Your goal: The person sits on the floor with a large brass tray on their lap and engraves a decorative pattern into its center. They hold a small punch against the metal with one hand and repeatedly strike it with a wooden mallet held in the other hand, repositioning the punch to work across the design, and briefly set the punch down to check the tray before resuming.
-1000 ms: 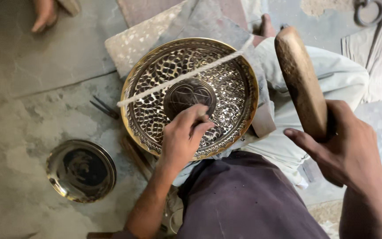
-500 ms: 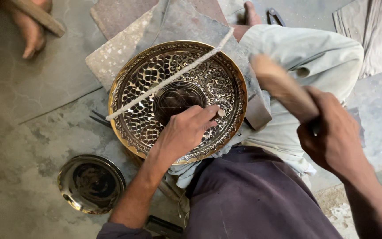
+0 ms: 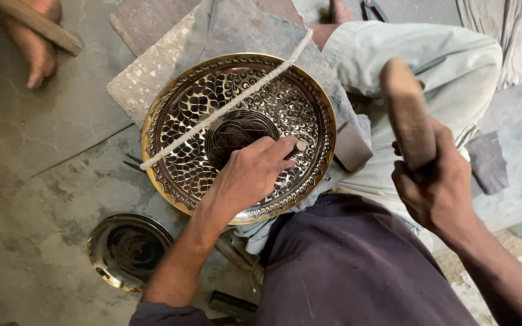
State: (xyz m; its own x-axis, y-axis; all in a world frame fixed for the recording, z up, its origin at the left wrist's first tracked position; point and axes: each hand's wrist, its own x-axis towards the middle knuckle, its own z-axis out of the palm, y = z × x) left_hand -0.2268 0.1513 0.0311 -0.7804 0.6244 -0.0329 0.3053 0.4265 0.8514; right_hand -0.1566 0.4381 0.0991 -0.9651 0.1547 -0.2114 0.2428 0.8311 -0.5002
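Note:
A round brass plate (image 3: 194, 108) with a dense engraved pattern leans on a stone slab (image 3: 255, 30) against my knee. A white cord (image 3: 231, 102) runs slantwise across its face. My left hand (image 3: 246, 178) rests on the plate's lower right part and pinches a small metal punch (image 3: 300, 145) against the surface. My right hand (image 3: 439, 187) grips a wooden mallet (image 3: 407, 111), raised to the right of the plate above my pale trouser leg.
A smaller shiny metal dish (image 3: 129, 249) lies on the concrete floor at lower left. Another person's foot (image 3: 34, 45) and a wooden stick (image 3: 37, 24) are at the top left. A dark stone block (image 3: 489, 163) sits at right, thin metal tools (image 3: 133, 163) left of the plate.
The mallet in my right hand has swung down and back up beside the plate. My left hand shifted slightly along the plate with the punch. The camera has tilted.

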